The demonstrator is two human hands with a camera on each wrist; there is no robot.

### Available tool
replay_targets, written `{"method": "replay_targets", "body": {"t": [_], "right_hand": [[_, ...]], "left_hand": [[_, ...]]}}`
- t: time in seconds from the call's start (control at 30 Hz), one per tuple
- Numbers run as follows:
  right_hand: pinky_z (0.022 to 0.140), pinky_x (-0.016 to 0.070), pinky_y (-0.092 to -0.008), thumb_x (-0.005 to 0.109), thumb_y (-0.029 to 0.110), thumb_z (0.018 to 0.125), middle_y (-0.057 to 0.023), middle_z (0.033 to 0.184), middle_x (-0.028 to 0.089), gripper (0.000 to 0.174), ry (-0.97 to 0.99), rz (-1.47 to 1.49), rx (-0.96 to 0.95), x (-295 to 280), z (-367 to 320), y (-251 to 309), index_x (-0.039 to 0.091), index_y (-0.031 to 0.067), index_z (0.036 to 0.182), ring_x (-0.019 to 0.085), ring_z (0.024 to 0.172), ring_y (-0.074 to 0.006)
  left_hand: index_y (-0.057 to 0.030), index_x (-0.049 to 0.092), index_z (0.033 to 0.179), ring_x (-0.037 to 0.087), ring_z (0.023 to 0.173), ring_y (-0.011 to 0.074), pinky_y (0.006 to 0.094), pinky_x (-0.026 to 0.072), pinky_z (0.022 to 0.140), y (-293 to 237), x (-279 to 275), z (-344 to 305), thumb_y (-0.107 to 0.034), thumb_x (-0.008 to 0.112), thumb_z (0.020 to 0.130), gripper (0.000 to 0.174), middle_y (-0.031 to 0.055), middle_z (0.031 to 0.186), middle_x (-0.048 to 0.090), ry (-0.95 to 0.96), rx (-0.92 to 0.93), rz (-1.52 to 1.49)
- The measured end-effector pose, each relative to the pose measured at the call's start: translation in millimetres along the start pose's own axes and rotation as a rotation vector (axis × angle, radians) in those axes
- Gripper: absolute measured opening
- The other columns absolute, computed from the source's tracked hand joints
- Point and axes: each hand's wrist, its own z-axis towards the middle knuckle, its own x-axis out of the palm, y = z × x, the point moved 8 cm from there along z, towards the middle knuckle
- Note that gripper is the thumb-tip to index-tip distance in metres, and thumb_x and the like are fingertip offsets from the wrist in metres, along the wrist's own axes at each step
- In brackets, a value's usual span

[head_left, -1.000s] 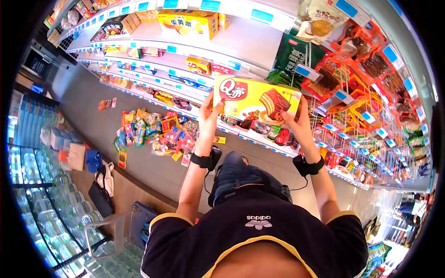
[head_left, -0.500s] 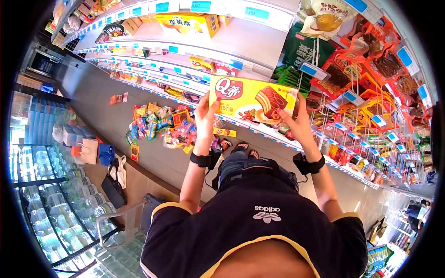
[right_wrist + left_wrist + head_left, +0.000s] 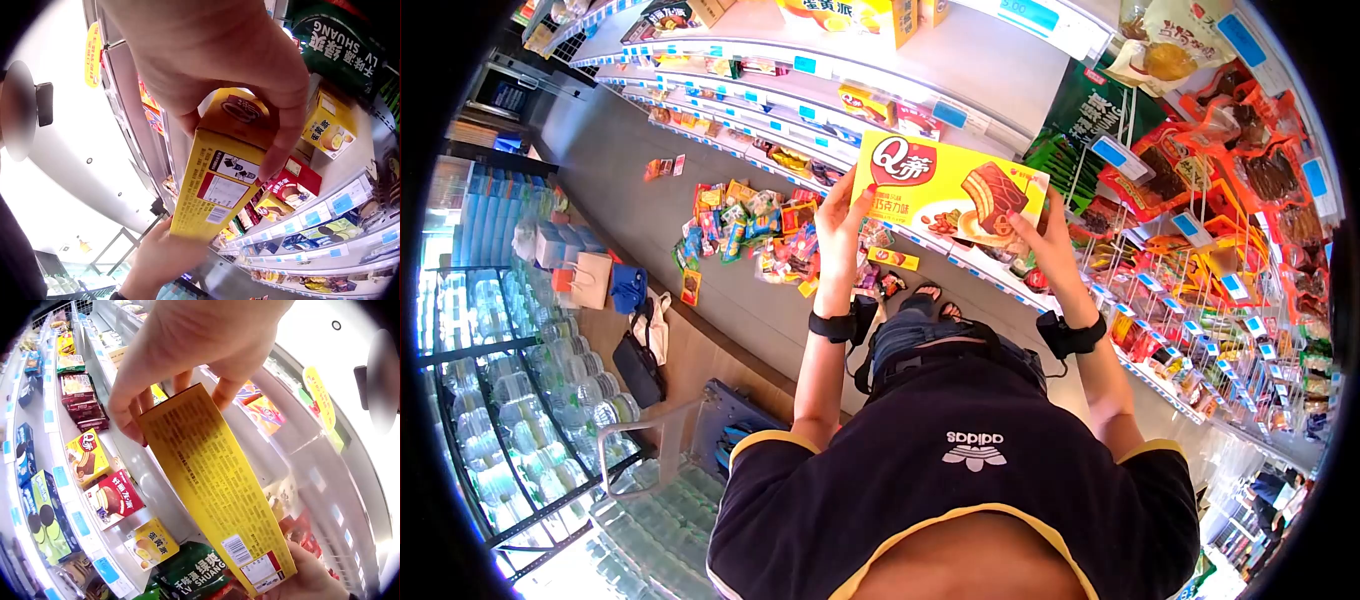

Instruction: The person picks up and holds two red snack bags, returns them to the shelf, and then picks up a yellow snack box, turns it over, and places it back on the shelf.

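Observation:
Both hands hold a yellow box of chocolate snack cakes (image 3: 940,207) in front of the shelves, its printed front facing up in the head view. My left hand (image 3: 840,235) grips the left end, thumb on the front and fingers behind. At the opposite end my right hand (image 3: 1055,255) does the same, thumb over the lower right corner. A narrow side of the cake box (image 3: 212,487) with small print and a barcode shows in the left wrist view. The right wrist view has fingers (image 3: 284,140) wrapped around the box's end.
Shelves hold several snack boxes, among them a yellow pie box (image 3: 840,15) and a red one (image 3: 114,499). Snack packets hang on racks (image 3: 1190,190) at right. Packets lie heaped on the floor (image 3: 750,230). Bottled water (image 3: 510,400) stands at left, bags (image 3: 640,350) nearby.
The box stays in both hands and sits slightly higher in the head view, tilted a little more. The head view has shifted, bringing both feet into sight.

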Motion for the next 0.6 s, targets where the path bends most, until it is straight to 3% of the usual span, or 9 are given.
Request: {"method": "replay_targets", "body": {"t": [0.2, 0.6], "right_hand": [[0.08, 0.0491, -0.0301, 0.067, 0.018, 0.081, -0.0189, 0.11, 0.053, 0.07, 0.0, -0.081, -0.057, 0, 9, -15, 0.023, -0.0008, 0.131, 0.059, 0.096, -0.0216], [0.082, 0.0474, -0.0299, 0.069, 0.02, 0.08, -0.0193, 0.111, 0.054, 0.072, -0.003, -0.089, 0.005, 2, 13, -1, 0.022, -0.0004, 0.131, 0.058, 0.097, -0.0214]], "left_hand": [[0.0066, 0.047, 0.123, 0.054, 0.103, 0.0153, 0.0271, 0.0396, 0.09, 9, -8, 2, -0.008, 0.056, 0.086, 0.041, 0.0119, 0.114, 0.058, -0.005, -0.026, 0.015], [0.0067, 0.047, 0.123, 0.054, 0.101, 0.0151, 0.0274, 0.0414, 0.088, 0, -4, 18, -0.007, 0.056, 0.085, 0.041, 0.0122, 0.112, 0.058, 0.065, -0.038, 0.027]]}}
